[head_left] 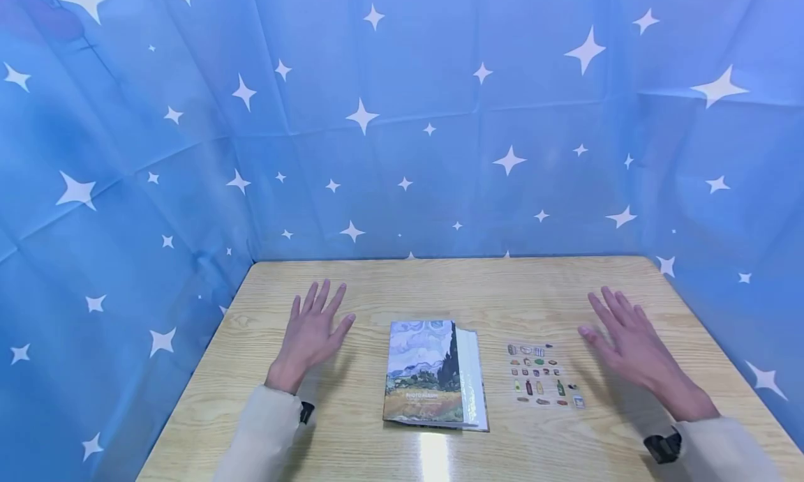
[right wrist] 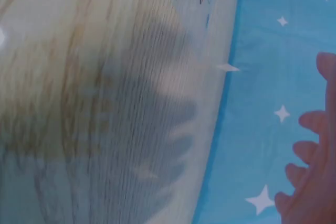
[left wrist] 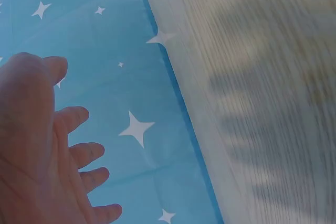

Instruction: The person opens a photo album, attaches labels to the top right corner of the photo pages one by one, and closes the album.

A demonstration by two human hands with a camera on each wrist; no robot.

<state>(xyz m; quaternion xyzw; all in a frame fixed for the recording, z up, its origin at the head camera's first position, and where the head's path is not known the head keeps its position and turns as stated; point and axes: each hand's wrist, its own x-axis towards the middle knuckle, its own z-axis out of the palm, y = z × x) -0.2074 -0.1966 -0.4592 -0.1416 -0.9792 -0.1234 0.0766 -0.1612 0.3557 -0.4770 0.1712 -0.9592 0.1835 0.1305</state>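
In the head view a photo album (head_left: 422,374) with a painted landscape cover lies on the wooden table, its pale pages and back cover showing along the right side. To its right is a transparent sticker sheet (head_left: 537,384) printed with rows of small food and bottle pictures. My left hand (head_left: 309,339) is held over the table left of the album, fingers spread and holding nothing. Over on the right, my right hand (head_left: 634,346) hovers beside the sticker sheet, its fingers straight and apart. Both hands cast shadows on the tabletop.
The wooden table (head_left: 502,287) ends at a blue curtain (head_left: 427,154) with white stars, which hangs behind it and along both sides. A dark band (head_left: 663,446) circles the right wrist, another dark band (head_left: 306,412) the left. Light glares off the front of the table.
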